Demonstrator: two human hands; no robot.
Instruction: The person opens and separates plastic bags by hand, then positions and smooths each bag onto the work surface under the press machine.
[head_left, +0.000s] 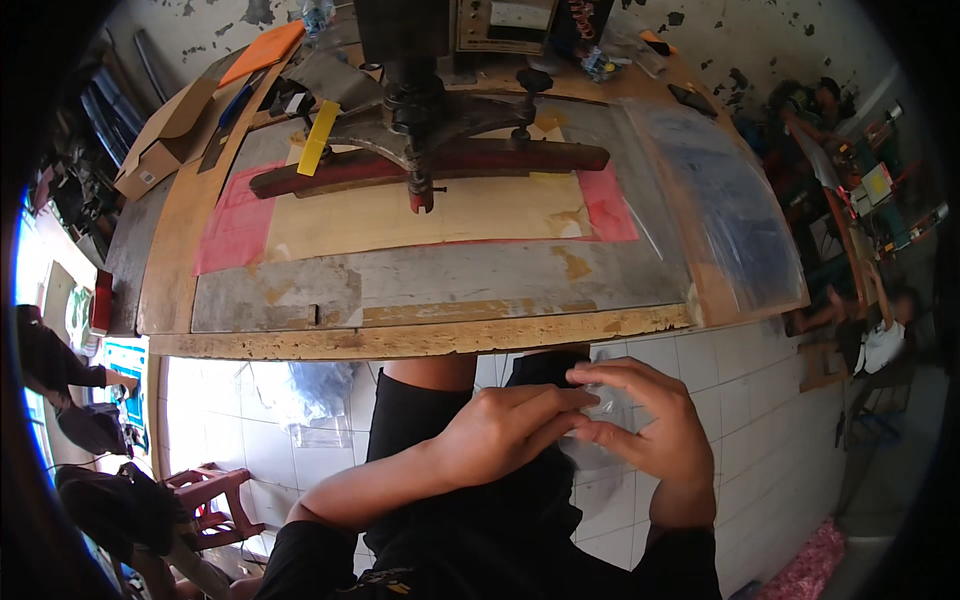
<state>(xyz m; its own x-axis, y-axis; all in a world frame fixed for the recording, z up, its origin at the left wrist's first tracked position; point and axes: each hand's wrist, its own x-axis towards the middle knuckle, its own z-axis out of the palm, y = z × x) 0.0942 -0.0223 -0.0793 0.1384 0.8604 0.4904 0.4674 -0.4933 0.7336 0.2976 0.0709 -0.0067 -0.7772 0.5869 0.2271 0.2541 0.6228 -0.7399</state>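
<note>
Both hands are together above my lap, in front of the table's near edge. Between them is a small see-through plastic thing (606,402), mostly covered by my fingers; its kind cannot be made out. My right hand (650,420) curves around it, thumb below and fingers above. From the left, my left hand (515,425) reaches across with its fingers bent together, their tips pressed on the plastic. Before me on the table stands a dark metal press (410,130) with a long red-brown bar (470,158) over a pale sheet (400,212) edged in pink.
A yellow strip (319,138) leans on the press. Clear plastic sheets (715,190) lie at the table's right; a cardboard box (165,140) and orange folder (262,52) sit at the left. A red stool (215,498) stands on the floor. Other people are at both sides.
</note>
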